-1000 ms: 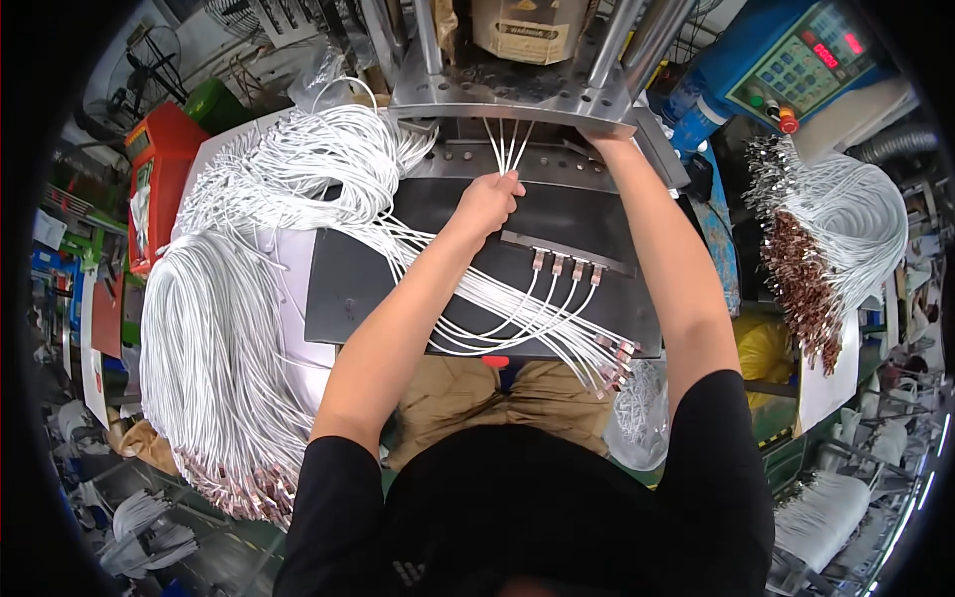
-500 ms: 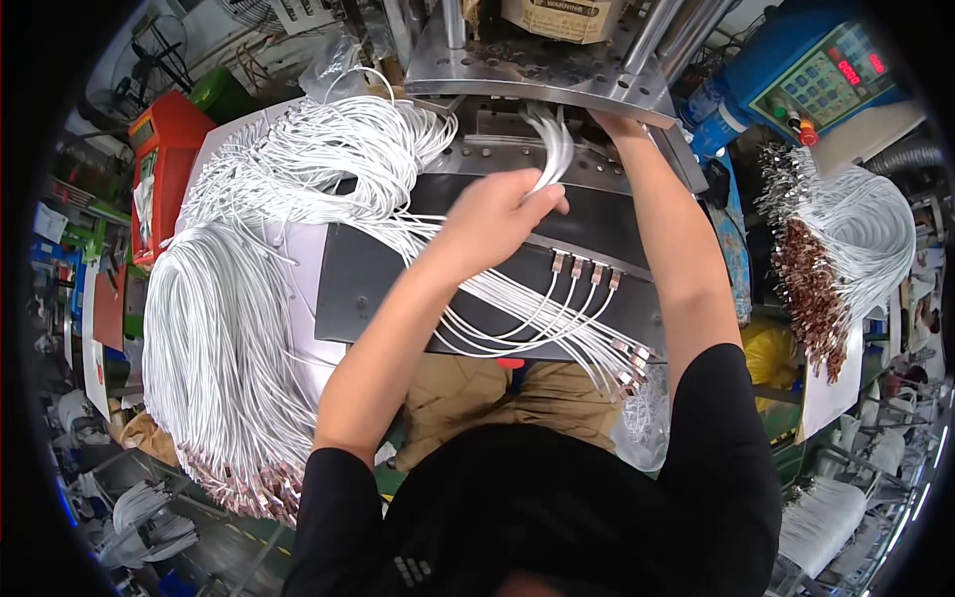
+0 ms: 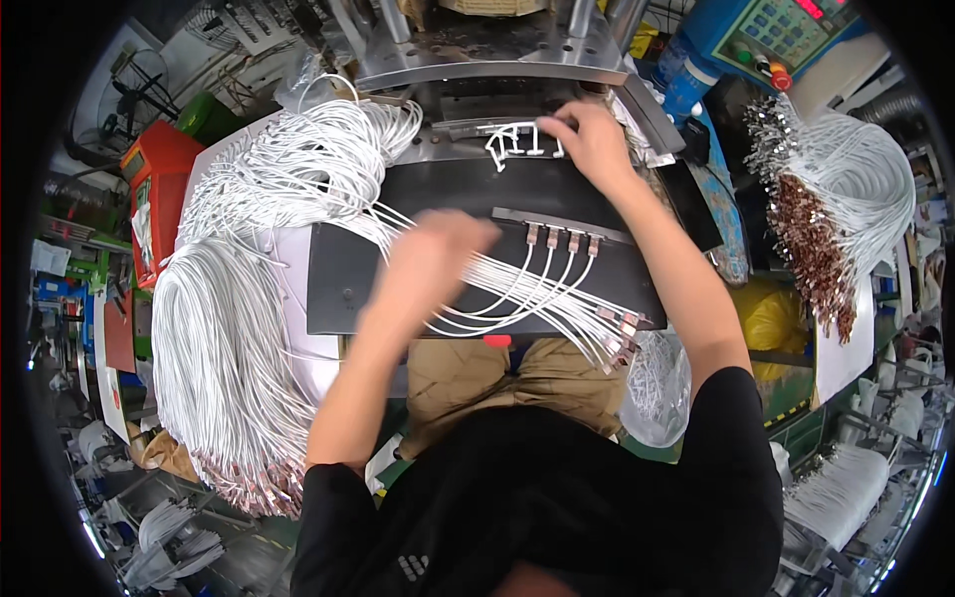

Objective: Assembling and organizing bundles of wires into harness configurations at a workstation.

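My right hand [image 3: 595,147] is at the front of the press, thumb and fingers closed on the end of a white branched plastic strip [image 3: 515,142]. Over the white cables [image 3: 487,284] on the dark board hovers my left hand [image 3: 430,261], smeared by motion; its fingers cannot be made out. Between the hands and my body, a metal bar [image 3: 557,221] lies on the board [image 3: 348,284]. Several copper-coloured cable ends [image 3: 572,242] sit in a row along the bar, their white cables looping toward me. More cable ends [image 3: 619,333] gather at the board's near right edge.
The press's thick metal plate [image 3: 487,72] overhangs the far side. A large heap of white cables [image 3: 298,159] and a hanging bundle [image 3: 224,348] fill the left. On the right are a blue control box [image 3: 761,35], another cable bundle [image 3: 846,189] and a clear bag [image 3: 659,388].
My right hand has come out from under the press plate, with the white strip now at its fingers. My left hand has moved from a blurred white bunch back toward the cables. The view has shifted slightly.
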{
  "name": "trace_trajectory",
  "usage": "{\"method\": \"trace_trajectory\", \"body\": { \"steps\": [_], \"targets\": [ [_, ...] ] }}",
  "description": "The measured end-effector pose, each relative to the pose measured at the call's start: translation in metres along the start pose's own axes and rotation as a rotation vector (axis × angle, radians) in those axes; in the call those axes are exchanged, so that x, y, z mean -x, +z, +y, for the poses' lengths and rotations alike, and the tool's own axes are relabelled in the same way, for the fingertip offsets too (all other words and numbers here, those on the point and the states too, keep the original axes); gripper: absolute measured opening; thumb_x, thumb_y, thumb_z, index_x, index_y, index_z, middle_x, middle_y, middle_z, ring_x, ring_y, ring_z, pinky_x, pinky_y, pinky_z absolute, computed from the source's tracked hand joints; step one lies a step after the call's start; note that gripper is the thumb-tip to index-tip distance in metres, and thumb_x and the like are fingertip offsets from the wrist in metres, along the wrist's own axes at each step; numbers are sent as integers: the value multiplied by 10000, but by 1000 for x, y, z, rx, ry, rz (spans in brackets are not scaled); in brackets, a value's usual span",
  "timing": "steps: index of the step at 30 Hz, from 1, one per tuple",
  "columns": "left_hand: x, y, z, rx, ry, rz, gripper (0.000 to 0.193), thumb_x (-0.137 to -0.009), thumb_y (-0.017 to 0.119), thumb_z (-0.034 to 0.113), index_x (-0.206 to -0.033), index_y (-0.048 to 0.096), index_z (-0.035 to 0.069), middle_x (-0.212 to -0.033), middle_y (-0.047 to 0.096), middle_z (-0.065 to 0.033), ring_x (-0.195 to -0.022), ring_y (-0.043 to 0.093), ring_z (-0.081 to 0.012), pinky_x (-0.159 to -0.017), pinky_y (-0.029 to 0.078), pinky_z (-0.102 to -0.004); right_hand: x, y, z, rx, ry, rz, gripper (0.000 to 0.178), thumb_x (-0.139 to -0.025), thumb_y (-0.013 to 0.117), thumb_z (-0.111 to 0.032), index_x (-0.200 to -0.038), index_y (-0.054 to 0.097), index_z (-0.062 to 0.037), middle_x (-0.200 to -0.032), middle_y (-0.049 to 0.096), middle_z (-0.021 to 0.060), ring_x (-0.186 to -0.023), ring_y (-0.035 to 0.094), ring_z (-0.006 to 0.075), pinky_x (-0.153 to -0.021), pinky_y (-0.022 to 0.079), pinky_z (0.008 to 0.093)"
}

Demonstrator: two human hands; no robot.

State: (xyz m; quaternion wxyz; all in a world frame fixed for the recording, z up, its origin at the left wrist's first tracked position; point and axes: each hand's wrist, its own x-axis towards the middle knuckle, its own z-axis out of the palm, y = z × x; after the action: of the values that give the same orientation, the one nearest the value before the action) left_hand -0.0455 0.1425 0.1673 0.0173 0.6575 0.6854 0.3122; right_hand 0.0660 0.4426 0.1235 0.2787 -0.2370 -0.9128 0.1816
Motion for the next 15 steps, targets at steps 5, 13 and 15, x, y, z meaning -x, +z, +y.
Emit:
{"method": "trace_trajectory", "body": {
  "steps": [5,13,15],
  "targets": [
    [8,50,63,23,208,35,215,-837,718,161,-1021,679,56,-903,665,-82,-876,640,-279,-789,525,-388,81,-76,-13,73,-83,-71,296,-891,694,-205,-1169,695,-104,-1007,608,109,-949,574,302,-842,463,366],
    [0,73,54,-21,105,37,144,-846,720,147,-848,631,34,-815,616,-85,-760,601,-292,-689,510,-401,114,-61,-24,-129,-108,-183,219,-929,643,-129,-1124,661,-31,-1003,591,135,-960,565,331,-874,453,376],
    [-3,71,45,-51,44,-1,153,-851,718,145,-817,617,35,-790,601,-87,-742,593,-293,-669,505,-404,85,-39,-15,-178,-176,-45,196,-944,627,-137,-1084,647,-1,-1005,596,148,-972,570,337,-877,453,378]
  ]
}}
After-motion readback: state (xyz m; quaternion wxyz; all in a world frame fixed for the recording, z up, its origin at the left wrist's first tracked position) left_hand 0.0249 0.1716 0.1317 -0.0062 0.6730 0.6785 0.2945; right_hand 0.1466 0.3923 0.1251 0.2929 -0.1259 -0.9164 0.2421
